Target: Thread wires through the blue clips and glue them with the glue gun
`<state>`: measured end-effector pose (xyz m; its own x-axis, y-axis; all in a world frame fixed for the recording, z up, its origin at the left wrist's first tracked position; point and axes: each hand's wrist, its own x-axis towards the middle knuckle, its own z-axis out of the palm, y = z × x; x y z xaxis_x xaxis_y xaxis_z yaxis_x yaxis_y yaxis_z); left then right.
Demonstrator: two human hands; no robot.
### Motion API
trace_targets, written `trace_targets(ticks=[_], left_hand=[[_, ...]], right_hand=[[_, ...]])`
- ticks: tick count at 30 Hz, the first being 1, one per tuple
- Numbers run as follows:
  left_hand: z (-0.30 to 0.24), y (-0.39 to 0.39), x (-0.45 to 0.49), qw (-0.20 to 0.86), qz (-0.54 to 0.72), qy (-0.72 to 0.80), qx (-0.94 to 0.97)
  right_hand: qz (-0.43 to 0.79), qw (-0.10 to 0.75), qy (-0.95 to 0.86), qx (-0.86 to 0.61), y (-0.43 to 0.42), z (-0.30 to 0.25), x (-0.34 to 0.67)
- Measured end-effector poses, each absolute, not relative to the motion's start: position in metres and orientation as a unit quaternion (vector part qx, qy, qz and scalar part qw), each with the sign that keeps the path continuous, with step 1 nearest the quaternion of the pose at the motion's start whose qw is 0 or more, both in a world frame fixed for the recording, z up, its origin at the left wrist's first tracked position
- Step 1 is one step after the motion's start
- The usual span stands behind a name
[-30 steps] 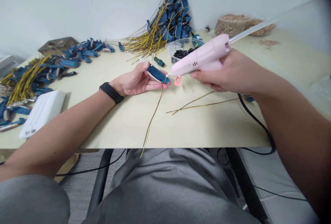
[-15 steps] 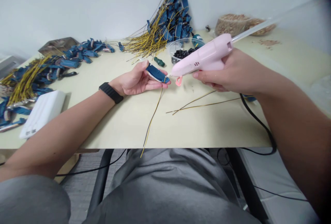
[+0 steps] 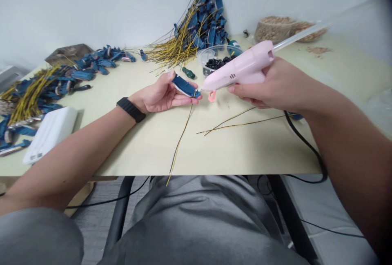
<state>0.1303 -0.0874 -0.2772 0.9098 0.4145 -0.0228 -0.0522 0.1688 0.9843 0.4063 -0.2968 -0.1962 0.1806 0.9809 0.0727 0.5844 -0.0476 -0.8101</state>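
Observation:
My left hand (image 3: pixel 165 93) holds a blue plastic part (image 3: pixel 184 86) between thumb and fingers, tilted with its lower end to the right. From that end a thin yellow and black wire pair (image 3: pixel 181 139) hangs down past the table's front edge. My right hand (image 3: pixel 269 85) is wrapped round the handle of a pink hot glue gun (image 3: pixel 239 65), a clear glue stick (image 3: pixel 301 35) standing out of its rear. Its nozzle meets the right end of the blue part, at the wire. Whether glue is flowing is too small to tell.
Behind are a stacked pile of blue parts (image 3: pixel 208 20) with yellow wires and a clear tub of black pieces (image 3: pixel 217 64). A green screwdriver-like handle (image 3: pixel 188 73) lies nearby. At left are more wired parts (image 3: pixel 82 73) and a white box (image 3: pixel 52 134). A black cord (image 3: pixel 309 150) runs at right.
Almost nothing differs. The blue part and my left hand have shifted very slightly left, with the glue gun's nozzle staying at the wire end.

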Motion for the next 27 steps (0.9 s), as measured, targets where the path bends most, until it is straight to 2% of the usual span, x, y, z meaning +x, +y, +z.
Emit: trace_targets(ticks=[27], left_hand=[[-0.29, -0.068, 0.134, 0.758, 0.127, 0.077, 0.636]], right_hand=[[0.26, 0.366, -0.574, -0.684, -0.295, -0.195, 0.401]])
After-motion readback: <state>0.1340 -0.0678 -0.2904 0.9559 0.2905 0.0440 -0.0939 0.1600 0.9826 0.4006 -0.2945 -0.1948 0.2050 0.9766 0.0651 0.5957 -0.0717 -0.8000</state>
